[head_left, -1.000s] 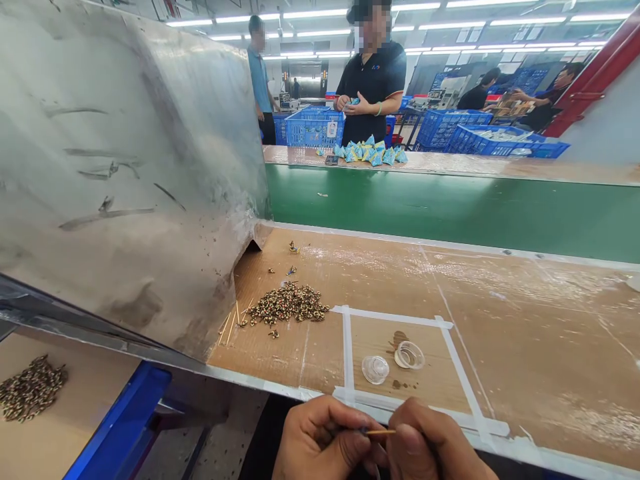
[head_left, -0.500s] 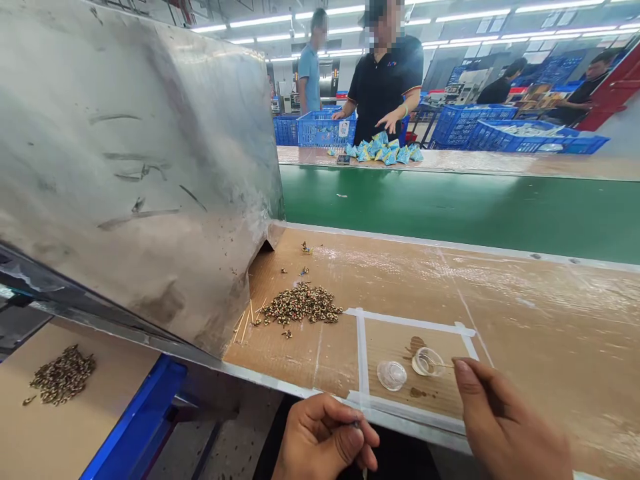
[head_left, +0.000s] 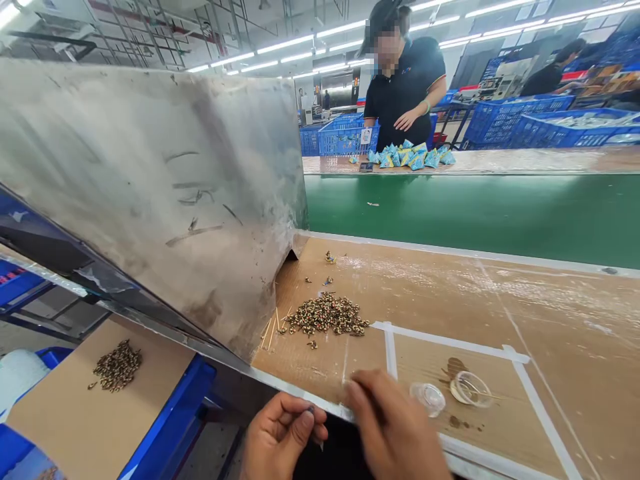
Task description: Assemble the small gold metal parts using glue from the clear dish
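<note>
My left hand (head_left: 283, 437) pinches something too tiny to read; my right hand (head_left: 395, 427), blurred, grip unclear, has pulled back from the clear plastic cups (head_left: 470, 389) to the bench's metal edge (head_left: 305, 393).

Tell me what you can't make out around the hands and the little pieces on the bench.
Head view:
- What the left hand pinches: its fingers hide it.
- The right hand: blurred and cut off by the bottom edge, so its grip is unclear.
- The small pieces in the pile: too small to make out their shape.
- The contents of the clear plastic cup: too small and thin to identify.
- Anything behind the metal sheet: the sheet hides it.
</note>
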The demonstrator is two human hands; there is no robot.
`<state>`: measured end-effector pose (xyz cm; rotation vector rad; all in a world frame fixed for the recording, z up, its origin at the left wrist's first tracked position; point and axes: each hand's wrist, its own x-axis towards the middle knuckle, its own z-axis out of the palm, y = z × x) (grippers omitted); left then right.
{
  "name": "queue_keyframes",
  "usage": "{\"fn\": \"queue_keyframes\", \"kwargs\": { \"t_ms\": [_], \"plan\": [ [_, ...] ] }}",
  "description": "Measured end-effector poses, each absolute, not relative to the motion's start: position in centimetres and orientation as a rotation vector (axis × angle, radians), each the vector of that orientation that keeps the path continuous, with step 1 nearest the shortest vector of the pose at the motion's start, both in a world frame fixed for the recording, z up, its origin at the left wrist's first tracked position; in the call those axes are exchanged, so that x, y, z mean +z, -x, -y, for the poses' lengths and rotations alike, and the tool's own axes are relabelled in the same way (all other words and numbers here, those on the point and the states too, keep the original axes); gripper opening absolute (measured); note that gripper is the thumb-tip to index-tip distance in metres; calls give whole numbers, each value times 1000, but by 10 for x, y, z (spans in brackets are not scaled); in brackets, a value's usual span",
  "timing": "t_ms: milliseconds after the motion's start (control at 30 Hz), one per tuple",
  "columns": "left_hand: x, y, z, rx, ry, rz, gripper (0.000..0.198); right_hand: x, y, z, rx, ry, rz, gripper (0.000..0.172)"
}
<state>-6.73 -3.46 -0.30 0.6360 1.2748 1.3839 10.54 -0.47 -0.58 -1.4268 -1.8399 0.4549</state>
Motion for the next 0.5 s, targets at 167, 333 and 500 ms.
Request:
{"fn": "queue_keyframes", "kwargs": {
  "t_ms": [167,333,500],
  "plan": [
    [15,84,35,1482,-752,-1512,48,-8,-39,-46,461,1597,1949,8],
    [21,91,38,1493,-771,-1573,44,-15,-37,-54,553,1654,1984,14],
    [15,89,35,1438,-777,-1497,43,-17,-52,-43,789,1527,1843,29]
  ]
}}
